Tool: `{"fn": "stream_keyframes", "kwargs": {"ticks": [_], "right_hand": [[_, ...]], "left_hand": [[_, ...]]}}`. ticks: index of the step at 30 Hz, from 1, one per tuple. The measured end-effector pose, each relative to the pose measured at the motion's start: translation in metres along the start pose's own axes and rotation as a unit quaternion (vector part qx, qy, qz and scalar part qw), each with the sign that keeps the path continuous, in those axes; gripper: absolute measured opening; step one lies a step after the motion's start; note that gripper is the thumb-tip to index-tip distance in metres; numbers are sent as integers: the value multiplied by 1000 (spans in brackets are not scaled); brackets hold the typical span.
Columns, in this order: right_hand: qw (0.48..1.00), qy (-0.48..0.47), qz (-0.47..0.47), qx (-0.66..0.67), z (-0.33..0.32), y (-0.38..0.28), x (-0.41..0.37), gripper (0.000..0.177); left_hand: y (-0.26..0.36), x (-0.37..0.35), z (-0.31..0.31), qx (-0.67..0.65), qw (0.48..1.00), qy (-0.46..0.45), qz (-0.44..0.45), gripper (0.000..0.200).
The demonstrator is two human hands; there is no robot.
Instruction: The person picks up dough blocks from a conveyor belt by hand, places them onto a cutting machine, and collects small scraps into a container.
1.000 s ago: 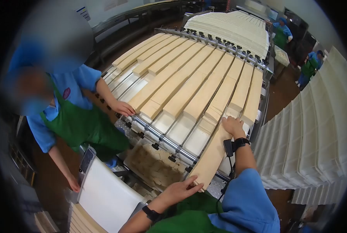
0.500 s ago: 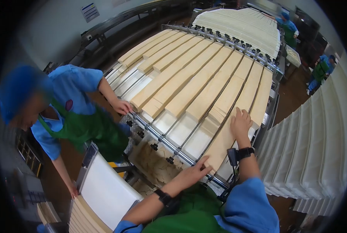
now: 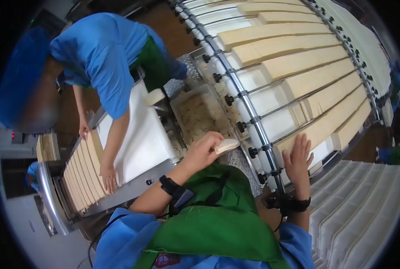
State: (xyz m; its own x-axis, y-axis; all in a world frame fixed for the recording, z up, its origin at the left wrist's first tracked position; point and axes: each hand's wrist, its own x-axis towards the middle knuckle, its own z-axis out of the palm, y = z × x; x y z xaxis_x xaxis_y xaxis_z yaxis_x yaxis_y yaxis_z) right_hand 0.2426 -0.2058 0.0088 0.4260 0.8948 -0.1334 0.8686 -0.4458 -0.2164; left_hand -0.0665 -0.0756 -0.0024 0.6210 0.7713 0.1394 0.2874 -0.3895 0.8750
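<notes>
My left hand (image 3: 205, 150) is closed around one end of a small pale piece (image 3: 227, 146), with its rounded end sticking out to the right. Below it and to the left of the metal rail (image 3: 246, 96) is a bin of broken pale pieces (image 3: 201, 114). My right hand (image 3: 298, 163) has its fingers spread and rests at the near end of a long pale strip (image 3: 318, 132). Further strips (image 3: 294, 50) lie side by side on the white conveyor, with thin rods between them.
A co-worker in blue (image 3: 103, 54) leans over a second white belt (image 3: 135, 130) at left, both hands at a row of upright strips (image 3: 81, 172). Stacked white corrugated sheets (image 3: 352, 210) stand at lower right. Black knobs (image 3: 229, 100) line the rail.
The view has swung left and down. My left hand has left the long strip and now holds a small piece over the bin side. The co-worker's hand has moved from the rail to the upright strips.
</notes>
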Motion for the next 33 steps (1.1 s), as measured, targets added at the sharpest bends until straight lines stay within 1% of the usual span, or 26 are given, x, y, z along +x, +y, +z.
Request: {"fn": "stream_keyframes", "kwargs": {"ticks": [1,2,3,4,7,8,9,11,12,13,15,16,17,19,20,21,23,24,25,26,27,28,29,31,32,33], "right_hand": [[1000,-5,-9,-1,0,-2,3,74],[1000,28,-10,8,-1,-5,6,74],[998,61,-11,16,-3,-11,10,74],[998,60,-5,34,-10,-22,14,71],[990,91,-67,79,-7,-39,26,67],[989,95,-78,77,-7,-50,29,62],[989,93,-89,75,-5,-59,32,62],[990,58,-116,58,1,-80,37,60],[984,89,-148,51,7,-94,39,54],[982,89,-161,52,8,-106,39,54],[965,0,-232,125,6,-136,38,46],[955,-14,-260,140,11,-153,42,36],[948,-14,-282,144,13,-171,40,36],[927,-110,-277,229,15,-216,30,25],[916,-115,-306,232,23,-231,30,25],[905,-131,-348,207,33,-245,32,22],[880,-151,-413,179,53,-283,34,20],[871,-190,-410,191,63,-303,34,19],[863,-229,-405,200,72,-325,33,18],[860,-220,-435,147,81,-348,33,19],[853,-220,-449,146,95,-367,34,19],[847,-193,-476,138,111,-387,34,20],[841,-164,-500,128,128,-407,34,21],[818,-141,-539,140,170,-451,35,22],[798,-122,-569,154,189,-474,35,23],[798,-120,-572,148,206,-498,32,25]], "left_hand": [[-4,-10,-14,-42,994,-42,-88,24],[-10,-22,-25,-43,994,-34,-95,24],[-16,-35,-33,-8,991,-26,-134,28],[-22,-48,-41,26,984,-17,-173,32],[-40,-88,-66,-1,984,56,-167,38],[-41,-100,-72,3,978,99,-183,27],[-45,-114,-79,2,976,110,-187,27],[-53,-144,-93,62,958,210,-186,17],[-52,-154,-99,55,944,272,-176,11],[-55,-168,-104,57,940,284,-179,11],[-69,-201,-116,31,892,384,-238,11],[-73,-216,-123,34,873,417,-251,13],[-83,-233,-129,42,863,437,-251,13],[-102,-269,-146,79,812,521,-251,16],[-99,-286,-160,87,790,504,-339,30],[-107,-307,-168,94,772,529,-341,30],[-142,-355,-178,349,672,512,-406,53],[-152,-376,-183,308,637,512,-487,80],[-152,-389,-190,308,621,527,-491,80],[-153,-399,-197,293,580,520,-554,85],[-155,-405,-202,276,538,509,-613,91],[-166,-418,-208,286,535,495,-622,98],[-178,-428,-212,282,529,503,-623,98],[-191,-437,-223,210,583,474,-626,100],[-192,-435,-227,204,581,479,-625,100],[-189,-428,-230,214,591,466,-622,101]]}}
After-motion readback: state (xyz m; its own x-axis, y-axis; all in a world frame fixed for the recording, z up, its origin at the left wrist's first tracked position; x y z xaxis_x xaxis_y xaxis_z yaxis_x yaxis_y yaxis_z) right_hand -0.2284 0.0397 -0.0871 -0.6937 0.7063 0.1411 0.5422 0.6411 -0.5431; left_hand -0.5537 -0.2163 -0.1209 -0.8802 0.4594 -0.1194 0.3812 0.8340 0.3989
